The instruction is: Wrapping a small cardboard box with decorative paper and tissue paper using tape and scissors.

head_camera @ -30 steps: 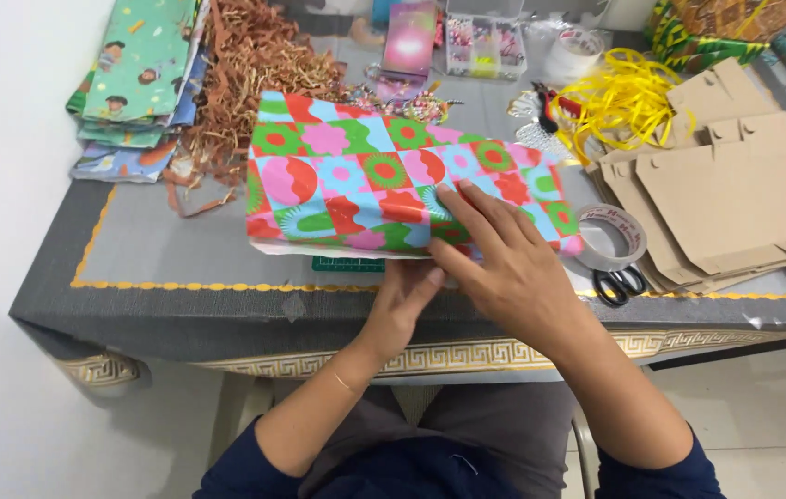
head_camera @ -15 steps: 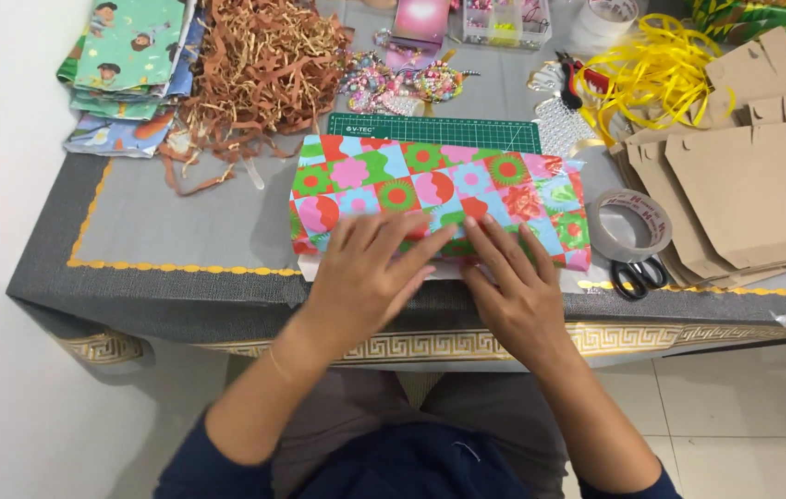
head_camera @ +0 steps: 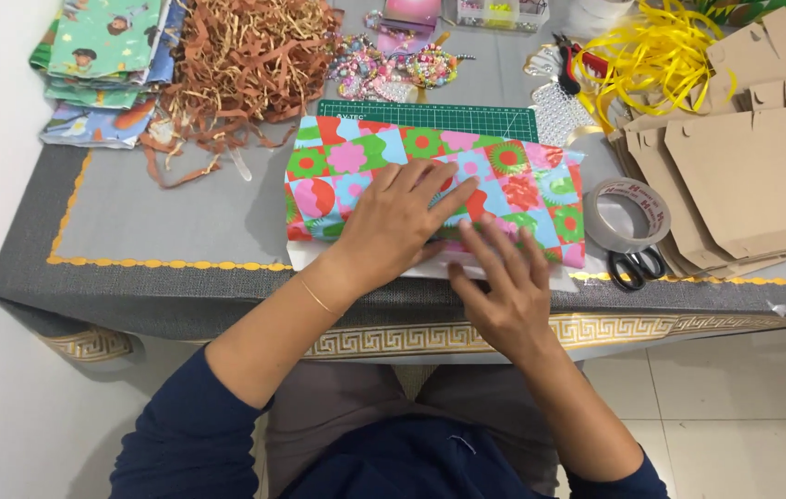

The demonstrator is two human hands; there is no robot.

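The flower-patterned wrapped box [head_camera: 430, 189] is being pressed flat under the open left hand [head_camera: 402, 222], with the open right hand [head_camera: 504, 286] touching its near edge.

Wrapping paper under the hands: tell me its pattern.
The wrapping paper shows bright flower and circle squares in pink, green, red and blue; head view.

On the grey worktop [head_camera: 162, 212], a heap of brown paper shreds [head_camera: 245, 65] lies beside a stack of printed papers [head_camera: 102, 65], with coloured beads [head_camera: 393, 69] just right of the shreds. To the right, flat cardboard cut-outs [head_camera: 744, 157] sit below a tangle of yellow ribbon [head_camera: 651, 55]; a clear tape roll [head_camera: 628, 214] and black scissors [head_camera: 638, 266] lie near the front edge.
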